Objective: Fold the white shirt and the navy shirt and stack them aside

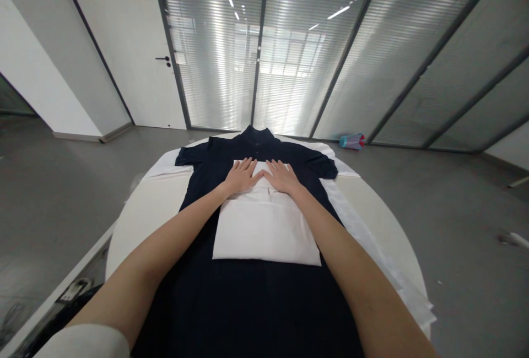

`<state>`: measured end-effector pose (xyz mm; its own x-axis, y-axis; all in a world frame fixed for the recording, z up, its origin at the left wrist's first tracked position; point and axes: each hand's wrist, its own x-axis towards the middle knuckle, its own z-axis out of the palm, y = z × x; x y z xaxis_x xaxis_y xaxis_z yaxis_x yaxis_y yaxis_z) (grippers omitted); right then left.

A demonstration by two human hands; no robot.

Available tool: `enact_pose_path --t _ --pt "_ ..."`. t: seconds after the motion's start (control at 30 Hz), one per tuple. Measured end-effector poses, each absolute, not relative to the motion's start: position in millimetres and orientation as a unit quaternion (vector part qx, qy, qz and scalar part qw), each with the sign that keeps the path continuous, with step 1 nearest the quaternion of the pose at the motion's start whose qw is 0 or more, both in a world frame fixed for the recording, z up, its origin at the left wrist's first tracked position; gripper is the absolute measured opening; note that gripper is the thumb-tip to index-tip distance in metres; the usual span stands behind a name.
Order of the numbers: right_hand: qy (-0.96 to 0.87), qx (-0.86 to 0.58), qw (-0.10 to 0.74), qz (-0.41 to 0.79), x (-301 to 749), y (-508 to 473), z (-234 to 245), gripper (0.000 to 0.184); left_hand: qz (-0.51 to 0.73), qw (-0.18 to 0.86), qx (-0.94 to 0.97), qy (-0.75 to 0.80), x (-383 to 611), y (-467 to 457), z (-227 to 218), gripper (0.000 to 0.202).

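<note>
A folded white shirt lies on top of a dark navy polo shirt that is spread flat with its collar at the far end. My left hand rests flat on the upper left part of the folded shirt, fingers spread and pointing away from me. Across from it, my right hand presses flat on the upper right part, its thumb meeting the left thumb near the middle. Beneath the navy polo, another white garment shows at both sides.
The round white table carries the garments. Thin, sheer white material hangs over its right edge. On the floor by the glass partition lies a blue and red striped item. A power socket strip sits low at the left.
</note>
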<state>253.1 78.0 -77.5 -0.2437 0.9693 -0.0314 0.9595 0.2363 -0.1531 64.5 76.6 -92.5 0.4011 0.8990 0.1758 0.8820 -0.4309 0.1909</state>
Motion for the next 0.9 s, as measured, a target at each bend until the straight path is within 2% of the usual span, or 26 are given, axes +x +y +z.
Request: enact_pose_path --t 0.1,0.3,0.47,0.6,0.73,0.8,0.9 --pt "-0.765 -0.636 0.049 0.087 269.8 80.8 -76.8 0.071 0.146 0.053 0.817 0.555 60.5 82.7 -93.8 0.071" --pt "-0.756 -0.649 0.086 0.021 293.6 89.4 -79.6 0.055 0.213 0.099 0.716 0.657 47.0 104.4 -90.6 0.052" --pt "-0.722 -0.674 0.134 0.074 294.9 100.4 -67.8 0.047 0.215 0.150 0.687 0.678 31.3 121.0 -68.0 0.051" --pt "-0.726 -0.611 0.270 0.165 301.4 98.6 -39.8 0.050 0.259 0.214 0.732 0.593 16.8 116.1 -33.7 0.044" --pt "-0.754 -0.500 0.390 0.169 314.4 60.6 2.4 0.049 0.385 0.242 0.771 0.446 1.3 72.6 5.2 0.047" --pt "-0.782 -0.452 0.398 0.162 320.1 22.4 19.7 0.039 0.407 0.226 0.791 0.397 -5.9 32.1 16.9 0.043" --pt "-0.838 -0.402 0.352 0.110 324.0 -48.7 25.3 0.016 0.378 0.170 0.853 0.317 -15.3 -38.7 11.5 0.026"
